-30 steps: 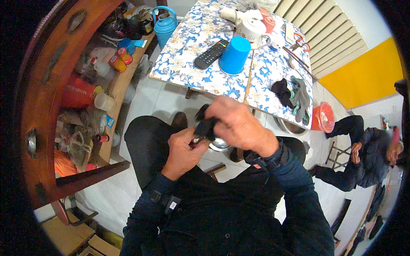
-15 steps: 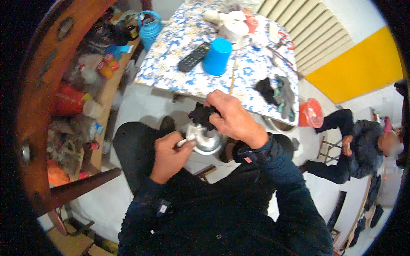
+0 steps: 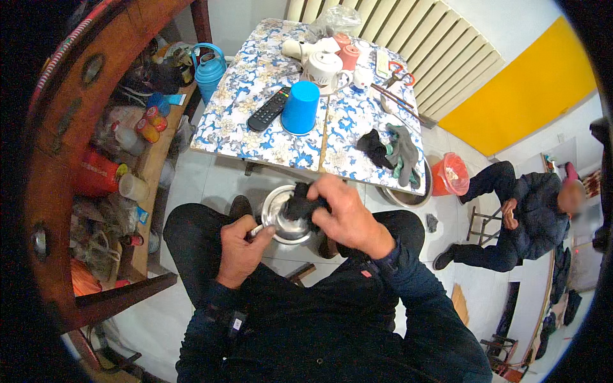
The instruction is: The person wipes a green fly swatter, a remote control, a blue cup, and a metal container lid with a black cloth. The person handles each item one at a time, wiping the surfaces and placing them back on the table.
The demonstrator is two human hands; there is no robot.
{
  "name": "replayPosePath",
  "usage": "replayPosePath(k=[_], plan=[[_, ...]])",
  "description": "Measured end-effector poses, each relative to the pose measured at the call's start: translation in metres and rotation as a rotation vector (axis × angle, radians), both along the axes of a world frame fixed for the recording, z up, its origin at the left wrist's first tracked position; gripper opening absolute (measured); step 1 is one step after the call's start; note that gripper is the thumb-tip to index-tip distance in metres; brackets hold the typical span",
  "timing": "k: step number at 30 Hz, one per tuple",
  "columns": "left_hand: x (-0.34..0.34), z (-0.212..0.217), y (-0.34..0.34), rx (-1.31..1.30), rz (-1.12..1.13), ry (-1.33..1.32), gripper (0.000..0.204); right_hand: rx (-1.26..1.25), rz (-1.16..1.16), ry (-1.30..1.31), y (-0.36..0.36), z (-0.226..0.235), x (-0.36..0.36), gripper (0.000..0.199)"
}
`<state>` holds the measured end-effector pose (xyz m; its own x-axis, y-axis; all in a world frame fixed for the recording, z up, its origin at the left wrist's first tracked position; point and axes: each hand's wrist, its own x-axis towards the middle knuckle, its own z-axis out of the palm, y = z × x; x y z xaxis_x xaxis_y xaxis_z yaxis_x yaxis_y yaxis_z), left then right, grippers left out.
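Note:
I sit on a low seat with a shiny steel bowl (image 3: 281,220) held over my knees. My left hand (image 3: 239,247) grips the bowl's near rim and what looks like a small white handle. My right hand (image 3: 345,214) presses a black cloth (image 3: 300,205) into the bowl's far side. Both sleeves are dark blue.
A blue-and-white flowered table (image 3: 255,143) stands ahead with a blue cup (image 3: 300,107), a black remote (image 3: 268,110), a white teapot (image 3: 324,67) and dark cloths (image 3: 391,148). A wooden shelf (image 3: 143,172) with jars is on my left. Another person (image 3: 523,210) sits at right beside a red bucket (image 3: 450,173).
The view has tilted down and the bowl has come into plain sight. My right hand has moved the black cloth from my left hand's fingers onto the bowl.

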<state>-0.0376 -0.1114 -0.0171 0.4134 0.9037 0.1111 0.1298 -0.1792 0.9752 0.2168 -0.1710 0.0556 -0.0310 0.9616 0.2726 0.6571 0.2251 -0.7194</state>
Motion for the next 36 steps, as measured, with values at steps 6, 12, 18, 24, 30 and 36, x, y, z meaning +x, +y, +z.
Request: replayPosePath(k=[6,12,18,24,30,36], plan=[[-0.004,0.002,0.003,-0.015,0.045,0.009,0.046,0.066,-0.002,-0.005,-0.001,-0.002,-0.008,0.029],[-0.004,0.001,0.002,0.022,0.02,0.009,0.045,0.102,0.095,-0.007,-0.028,-0.006,-0.013,0.029],[-0.002,0.002,0.001,-0.074,0.007,-0.035,0.044,0.076,-0.13,0.018,0.001,-0.011,-0.006,0.029],[-0.004,0.005,0.001,0.032,-0.031,0.046,0.044,0.072,-0.043,-0.022,-0.036,-0.01,-0.014,0.029],[0.006,-0.003,-0.007,0.024,-0.138,0.092,0.033,0.113,0.055,-0.169,0.011,-0.002,-0.016,0.032],[0.011,-0.013,-0.008,0.159,-0.053,-0.05,0.034,0.14,0.318,-0.283,0.026,0.004,-0.045,0.021]])
